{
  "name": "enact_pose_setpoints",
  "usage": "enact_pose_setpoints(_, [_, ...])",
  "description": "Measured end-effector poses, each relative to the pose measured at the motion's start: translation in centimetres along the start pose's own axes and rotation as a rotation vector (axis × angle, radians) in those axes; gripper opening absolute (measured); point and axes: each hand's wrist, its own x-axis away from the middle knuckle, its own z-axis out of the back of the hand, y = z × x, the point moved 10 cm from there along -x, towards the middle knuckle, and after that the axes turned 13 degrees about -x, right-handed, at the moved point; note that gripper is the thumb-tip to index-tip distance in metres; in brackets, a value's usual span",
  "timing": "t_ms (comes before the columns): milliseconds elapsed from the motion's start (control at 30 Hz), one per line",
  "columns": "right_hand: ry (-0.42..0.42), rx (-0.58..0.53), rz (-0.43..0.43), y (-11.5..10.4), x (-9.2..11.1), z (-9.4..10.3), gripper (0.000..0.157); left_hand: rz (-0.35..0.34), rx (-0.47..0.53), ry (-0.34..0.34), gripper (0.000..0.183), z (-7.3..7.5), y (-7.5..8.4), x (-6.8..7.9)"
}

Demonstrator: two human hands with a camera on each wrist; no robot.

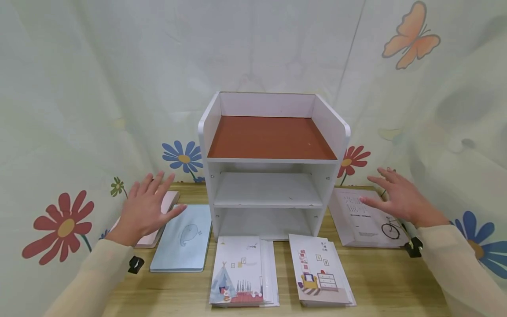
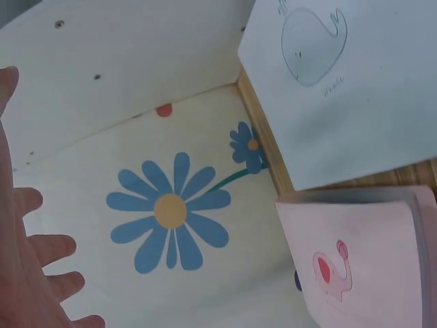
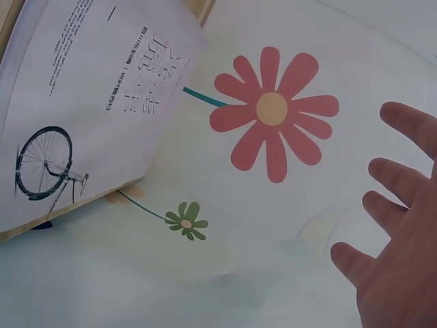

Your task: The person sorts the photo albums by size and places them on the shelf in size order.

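My left hand (image 1: 145, 210), fingers spread and holding nothing, hovers over a pink notebook (image 1: 158, 224) with an elephant drawing, which it partly hides in the head view. Beside that lies a light blue notebook (image 1: 184, 237) with a whale drawing. On the other side my right hand (image 1: 405, 198) is spread above a white book (image 1: 362, 215) with a bicycle on its cover, its palm bare of any object. Two illustrated booklets lie in front: one with a tent picture (image 1: 237, 273), another with an armchair picture (image 1: 321, 273).
A white shelf unit (image 1: 273, 205) with a brown top panel (image 1: 271, 137) stands at the centre back of the wooden table (image 1: 166, 295). Behind it hangs a pale curtain (image 1: 273, 48) printed with flowers and a butterfly, which also closes in both sides.
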Motion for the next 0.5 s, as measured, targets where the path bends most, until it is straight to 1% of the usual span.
enact_pose_setpoints(100, [0.020, -0.016, 0.022, -0.3, 0.3, -0.1, 0.090, -0.005, 0.000, 0.026, 0.102, 0.0, 0.6, 0.3])
enact_pose_setpoints(333, [0.082, -0.070, 0.079, -0.8, 1.1, -0.5, 0.080, -0.022, 0.069, 0.088, 0.097, 0.2, 2.2, 1.2])
enact_pose_setpoints(500, [0.093, -0.099, 0.069, -0.5, 1.5, -1.2, 0.079, -0.014, 0.101, 0.115, 0.097, 0.4, 2.9, 1.7])
